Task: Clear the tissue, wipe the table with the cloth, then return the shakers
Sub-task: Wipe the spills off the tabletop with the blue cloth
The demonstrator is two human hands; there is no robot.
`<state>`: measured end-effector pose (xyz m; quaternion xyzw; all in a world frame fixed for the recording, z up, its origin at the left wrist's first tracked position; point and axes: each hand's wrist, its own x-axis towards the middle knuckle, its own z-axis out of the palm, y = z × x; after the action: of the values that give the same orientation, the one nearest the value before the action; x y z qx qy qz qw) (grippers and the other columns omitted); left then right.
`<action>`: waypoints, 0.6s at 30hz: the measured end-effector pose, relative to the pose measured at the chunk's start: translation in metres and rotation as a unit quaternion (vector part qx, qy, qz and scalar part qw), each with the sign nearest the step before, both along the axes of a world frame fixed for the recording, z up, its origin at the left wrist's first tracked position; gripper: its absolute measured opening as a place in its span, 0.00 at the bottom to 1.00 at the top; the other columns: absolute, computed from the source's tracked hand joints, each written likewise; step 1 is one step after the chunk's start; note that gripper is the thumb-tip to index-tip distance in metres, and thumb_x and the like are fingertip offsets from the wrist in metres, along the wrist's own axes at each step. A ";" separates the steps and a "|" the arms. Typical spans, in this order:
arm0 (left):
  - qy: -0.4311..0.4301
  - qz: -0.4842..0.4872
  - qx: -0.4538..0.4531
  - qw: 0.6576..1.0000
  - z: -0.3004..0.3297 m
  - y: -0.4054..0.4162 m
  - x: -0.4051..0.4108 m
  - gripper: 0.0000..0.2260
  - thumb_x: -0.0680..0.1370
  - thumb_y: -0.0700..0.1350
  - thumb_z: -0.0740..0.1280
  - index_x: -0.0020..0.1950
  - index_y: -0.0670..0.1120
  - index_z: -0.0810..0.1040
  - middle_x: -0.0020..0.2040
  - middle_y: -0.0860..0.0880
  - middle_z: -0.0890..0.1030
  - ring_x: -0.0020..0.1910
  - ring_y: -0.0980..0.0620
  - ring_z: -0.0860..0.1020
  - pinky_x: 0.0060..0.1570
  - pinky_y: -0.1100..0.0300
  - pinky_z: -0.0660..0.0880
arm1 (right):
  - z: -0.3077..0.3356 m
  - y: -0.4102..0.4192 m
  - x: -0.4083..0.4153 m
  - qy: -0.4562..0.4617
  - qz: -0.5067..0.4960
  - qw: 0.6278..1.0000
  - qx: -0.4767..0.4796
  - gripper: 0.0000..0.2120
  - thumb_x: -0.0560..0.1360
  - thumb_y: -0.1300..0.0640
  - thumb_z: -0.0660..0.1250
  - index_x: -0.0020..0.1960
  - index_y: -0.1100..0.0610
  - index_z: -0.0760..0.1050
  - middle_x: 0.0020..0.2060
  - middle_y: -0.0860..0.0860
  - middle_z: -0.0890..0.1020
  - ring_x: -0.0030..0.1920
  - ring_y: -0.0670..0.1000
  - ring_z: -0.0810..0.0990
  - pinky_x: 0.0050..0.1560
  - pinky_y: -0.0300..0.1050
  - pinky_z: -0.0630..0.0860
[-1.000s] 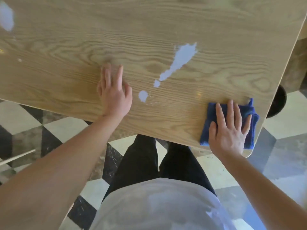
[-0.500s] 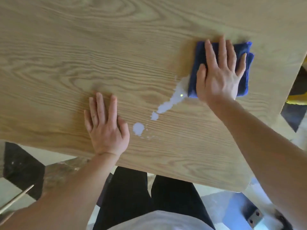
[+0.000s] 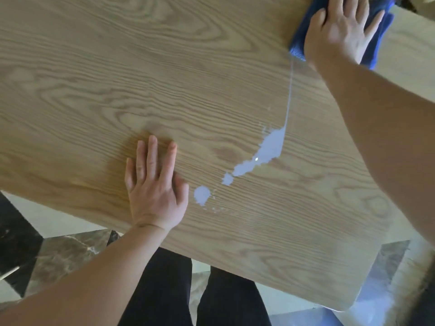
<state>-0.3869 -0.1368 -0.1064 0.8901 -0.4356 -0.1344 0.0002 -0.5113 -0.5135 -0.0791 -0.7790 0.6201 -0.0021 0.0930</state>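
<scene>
head view: two hands, one cloth (image 3: 376, 31), one table (image 3: 164, 67).

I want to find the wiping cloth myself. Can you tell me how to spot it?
Start at the big light wooden table and follow it to its far right corner. There the right hand presses flat on a folded dark blue cloth. It is the only blue fabric there; the pale shiny spill lies nearer, beside the bare left hand.
</scene>
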 end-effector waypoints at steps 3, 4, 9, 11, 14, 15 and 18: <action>0.000 0.004 -0.009 1.000 -0.002 -0.001 0.000 0.31 0.76 0.52 0.53 0.80 0.54 0.53 0.82 0.46 0.49 0.81 0.46 0.46 0.78 0.43 0.46 | -0.023 -0.002 -0.004 -0.012 -0.015 1.000 -0.014 0.28 0.79 0.47 0.44 0.79 0.49 0.58 0.79 0.50 0.58 0.79 0.53 0.55 0.77 0.64 0.44; 0.000 0.006 -0.012 1.000 -0.001 -0.001 -0.001 0.31 0.76 0.52 0.54 0.80 0.55 0.53 0.82 0.47 0.49 0.81 0.46 0.46 0.78 0.43 0.46 | -0.022 0.005 -0.007 -0.016 -0.014 1.000 -0.021 0.29 0.79 0.47 0.45 0.80 0.48 0.56 0.80 0.50 0.57 0.80 0.53 0.54 0.78 0.64 0.44; 0.003 0.011 -0.021 1.000 -0.002 0.002 -0.002 0.30 0.78 0.50 0.56 0.80 0.56 0.53 0.82 0.48 0.49 0.81 0.47 0.46 0.78 0.43 0.46 | -0.026 0.072 -0.044 -0.020 -0.042 0.999 0.012 0.29 0.79 0.47 0.46 0.80 0.46 0.54 0.81 0.50 0.54 0.80 0.52 0.51 0.78 0.64 0.42; 0.004 0.007 -0.026 1.000 -0.001 0.003 -0.003 0.29 0.78 0.51 0.54 0.80 0.56 0.53 0.82 0.48 0.49 0.81 0.46 0.47 0.78 0.43 0.47 | -0.026 0.109 -0.066 -0.032 -0.091 0.995 0.014 0.28 0.79 0.47 0.48 0.80 0.45 0.54 0.81 0.49 0.54 0.80 0.51 0.51 0.77 0.64 0.41; 0.004 0.002 -0.035 0.999 0.000 0.002 -0.003 0.29 0.78 0.51 0.54 0.80 0.56 0.54 0.82 0.47 0.51 0.81 0.46 0.48 0.78 0.43 0.47 | -0.024 0.179 -0.096 -0.042 -0.176 0.983 0.024 0.29 0.79 0.47 0.49 0.80 0.45 0.54 0.81 0.48 0.54 0.80 0.51 0.51 0.77 0.65 0.42; 0.006 0.002 -0.038 0.999 0.000 0.003 -0.003 0.28 0.78 0.51 0.54 0.80 0.55 0.54 0.82 0.47 0.51 0.81 0.46 0.48 0.78 0.43 0.47 | -0.024 0.207 -0.103 -0.044 -0.197 0.979 0.029 0.29 0.79 0.47 0.49 0.80 0.45 0.54 0.81 0.48 0.54 0.80 0.51 0.50 0.77 0.65 0.42; 0.012 -0.003 -0.046 0.999 -0.002 0.006 -0.002 0.29 0.78 0.51 0.54 0.79 0.55 0.55 0.82 0.47 0.51 0.81 0.46 0.48 0.78 0.43 0.47 | -0.020 0.290 -0.105 -0.045 -0.228 0.972 0.046 0.30 0.79 0.47 0.51 0.80 0.46 0.52 0.81 0.48 0.53 0.80 0.51 0.49 0.78 0.65 0.43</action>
<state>-0.3889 -0.1305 -0.1079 0.8860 -0.4444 -0.1246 0.0458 -0.6167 -0.2240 -0.0990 -0.6114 0.7758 -0.0292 0.1535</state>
